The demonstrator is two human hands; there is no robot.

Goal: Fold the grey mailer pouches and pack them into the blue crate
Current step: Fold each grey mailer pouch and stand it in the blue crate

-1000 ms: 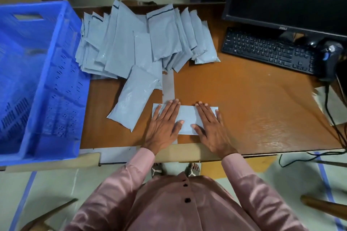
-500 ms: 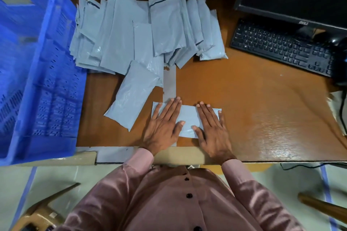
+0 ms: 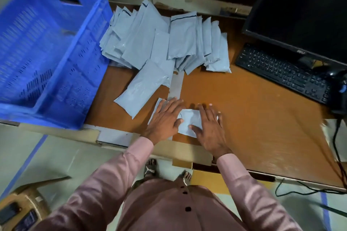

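Observation:
A folded grey mailer pouch lies flat near the front edge of the brown desk. My left hand presses its left part with straight fingers. My right hand lies flat on its right part, fingers spread. Behind them, a heap of several unfolded grey pouches fans across the back of the desk, and one loose pouch lies slanted in front of the heap. The blue crate stands at the left, its inside blurred.
A black keyboard and a dark monitor stand at the right, with a black mouse and cables at the far right edge. A strip of grey tape runs down the desk. A wooden stool sits at the lower left.
My hands stay flat on the folded pouch and sit closer together. The camera has tilted, so the desk and crate appear turned.

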